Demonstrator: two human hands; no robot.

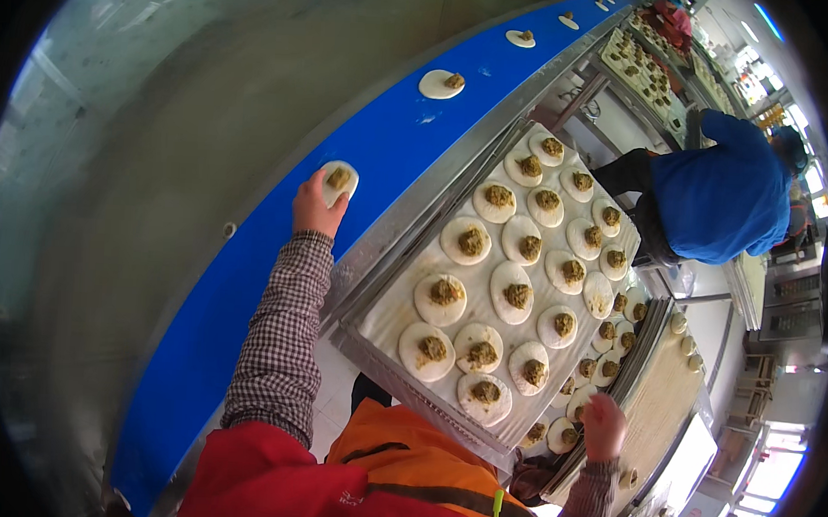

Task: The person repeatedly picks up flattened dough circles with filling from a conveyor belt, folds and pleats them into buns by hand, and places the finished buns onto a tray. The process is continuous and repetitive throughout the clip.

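Observation:
On the blue conveyor belt [237,297], my left hand [316,214] is closed round the near edge of a flat white dough round [347,187] topped with brownish-green filling. Close to my body, a cloth-lined tray [384,317] bears rows of similar dough rounds [444,300], most with a mound of filling; one [598,294] near its right edge shows almost none. My right hand [602,428] is held with curled fingers beyond the tray's right side, above more filled dough rounds [568,435]. Whether anything is inside those fingers is hidden.
Farther up the belt lie more topped dough rounds [440,84]. A metal rail [408,189] runs between belt and tray. At the right stands a board [658,389] with a few dough pieces along its edge. A person in blue [722,193] bends at another work surface beyond the tray.

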